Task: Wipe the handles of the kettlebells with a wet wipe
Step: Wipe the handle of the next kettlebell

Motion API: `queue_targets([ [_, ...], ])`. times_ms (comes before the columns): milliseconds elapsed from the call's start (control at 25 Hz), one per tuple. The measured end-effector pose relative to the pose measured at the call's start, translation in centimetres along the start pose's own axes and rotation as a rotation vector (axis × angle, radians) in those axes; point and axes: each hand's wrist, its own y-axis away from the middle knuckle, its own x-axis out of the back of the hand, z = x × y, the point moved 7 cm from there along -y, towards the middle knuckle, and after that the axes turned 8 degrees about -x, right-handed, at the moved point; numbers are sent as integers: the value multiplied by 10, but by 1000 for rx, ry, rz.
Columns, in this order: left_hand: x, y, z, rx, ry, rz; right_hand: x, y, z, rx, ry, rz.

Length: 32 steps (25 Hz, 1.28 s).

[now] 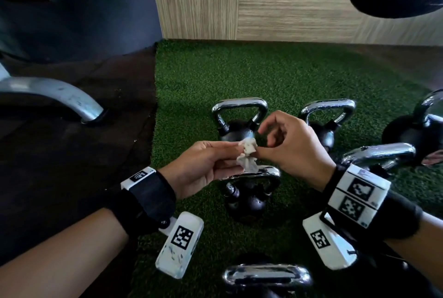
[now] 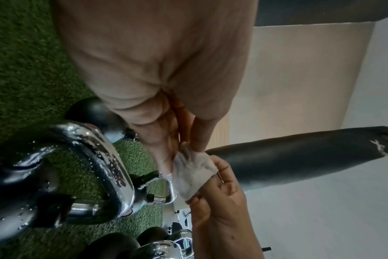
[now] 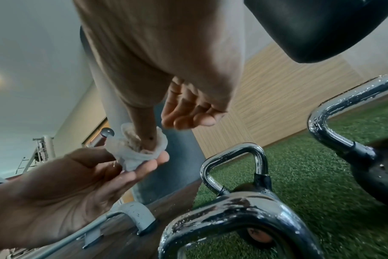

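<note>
Closest to the camera, a chrome kettlebell handle (image 1: 267, 276) sits unwiped, likely next. Above the 2nd kettlebell (image 1: 249, 198), both hands meet w/ the wet wipe (image 1: 247, 156) held clear of the metal, prob. to refold it. Left hand (image 1: 203, 168) pinches the crumpled wipe btwn thumb & fingers; right hand (image 1: 292, 144) nips its edge w/ thumb & forefinger, other fingers loosely curled. Further back, two more kettlebells (image 1: 239, 120) stand on the green turf (image 1: 239, 69).

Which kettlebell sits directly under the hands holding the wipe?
The near-middle kettlebell, whose chrome handle sits just below the wipe held between the left hand and right hand. The others stand farther back, right, or at the bottom edge.
</note>
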Motion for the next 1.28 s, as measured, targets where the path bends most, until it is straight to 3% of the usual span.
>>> queue_targets([
  [120, 7, -6, -1, -106, -157, 58, -2, 3, 33, -108, -106, -19],
  [240, 9, -3, 11, -460, -960, 100, 2, 6, 100, -373, -27, 37],
  [320, -4, 0, 13, -638, -1235, 100, -10, 11, 143, -547, 42, -30],
  [400, -15, -4, 6, -670, -1345, 51, -36, 19, 169, -658, -68, -180],
  [480, -25, -11, 0, -646, -1463, -12, -63, 24, 178, -643, -164, -303],
  [680, -40, -16, -13, -604, -1696, -86, -74, 23, 196, -549, -208, -187],
  [800, -35, 0, -17, -705, -1728, -15, -74, 28, 199, -466, -158, -179],
  [920, -10, 19, -13, -832, -1569, 194, -73, 28, 200, -465, -147, -202],
  [1040, -5, 26, -21, -890, -1539, 223, -70, 27, 199, -480, -147, -197],
  [1200, 40, 27, -22, -739, -1178, 431, -71, 29, 197, -492, -130, -175],
  [1280, 53, 28, -30, -679, -1104, 457, -70, 30, 199, -525, -149, -181],
])
